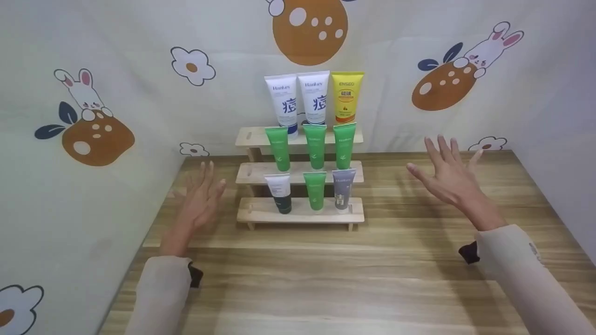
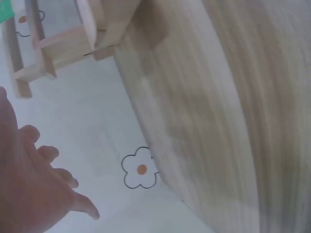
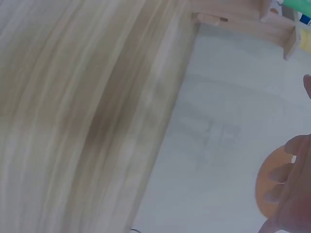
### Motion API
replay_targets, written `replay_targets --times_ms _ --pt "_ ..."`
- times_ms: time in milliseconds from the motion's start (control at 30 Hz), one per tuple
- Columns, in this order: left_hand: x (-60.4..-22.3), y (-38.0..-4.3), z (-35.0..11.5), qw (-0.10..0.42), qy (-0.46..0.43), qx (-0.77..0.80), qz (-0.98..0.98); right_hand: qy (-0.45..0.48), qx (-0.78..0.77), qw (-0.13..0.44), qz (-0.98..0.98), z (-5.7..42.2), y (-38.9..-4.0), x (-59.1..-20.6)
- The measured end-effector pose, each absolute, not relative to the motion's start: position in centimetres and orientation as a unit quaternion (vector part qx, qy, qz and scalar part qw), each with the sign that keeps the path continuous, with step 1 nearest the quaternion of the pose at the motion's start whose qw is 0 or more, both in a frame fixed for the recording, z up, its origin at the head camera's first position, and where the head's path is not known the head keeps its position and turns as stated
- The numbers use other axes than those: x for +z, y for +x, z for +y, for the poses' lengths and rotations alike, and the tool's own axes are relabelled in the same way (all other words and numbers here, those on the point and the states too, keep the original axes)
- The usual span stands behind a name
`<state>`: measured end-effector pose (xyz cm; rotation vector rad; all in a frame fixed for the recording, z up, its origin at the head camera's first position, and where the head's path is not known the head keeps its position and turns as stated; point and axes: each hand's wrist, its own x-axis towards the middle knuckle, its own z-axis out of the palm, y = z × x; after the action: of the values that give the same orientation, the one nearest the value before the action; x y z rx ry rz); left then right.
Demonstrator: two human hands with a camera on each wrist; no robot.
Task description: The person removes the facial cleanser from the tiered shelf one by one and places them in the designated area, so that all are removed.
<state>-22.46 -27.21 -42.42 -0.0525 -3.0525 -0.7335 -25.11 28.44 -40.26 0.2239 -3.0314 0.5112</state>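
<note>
A three-tier wooden rack stands at the back middle of the table, bearing several squeeze tubes. On its top step are two white tubes and one yellow tube. Three green tubes line the middle step. The bottom step holds a white-and-dark-green tube, a green tube and a grey tube. To the rack's left, my left hand is held with fingers extended, touching no tube. My right hand, fingers spread, hovers to the rack's right, also holding nothing.
The wood-grain table stretches in front of the rack. A pale cloth with rabbit, orange and flower prints hangs behind and along the sides. Dark straps show at both sleeve cuffs.
</note>
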Motion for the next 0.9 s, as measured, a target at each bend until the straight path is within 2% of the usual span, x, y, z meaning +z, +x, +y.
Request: replay_targets --times_ms 267,667,900 --pt "-40.9 -22.5 -26.3 0.022 -0.040 -0.367 -0.929 0.090 0.286 0.001 -0.954 27.0 -24.8 -38.2" --pt "-39.5 -21.9 -24.8 0.017 0.012 -0.527 -0.850 0.120 0.451 -0.026 -0.884 24.4 -25.2 -35.0" --pt "-39.3 -22.0 -24.9 -0.009 0.027 -0.593 -0.804 0.129 0.533 -0.028 -0.836 22.9 -26.5 -33.2"
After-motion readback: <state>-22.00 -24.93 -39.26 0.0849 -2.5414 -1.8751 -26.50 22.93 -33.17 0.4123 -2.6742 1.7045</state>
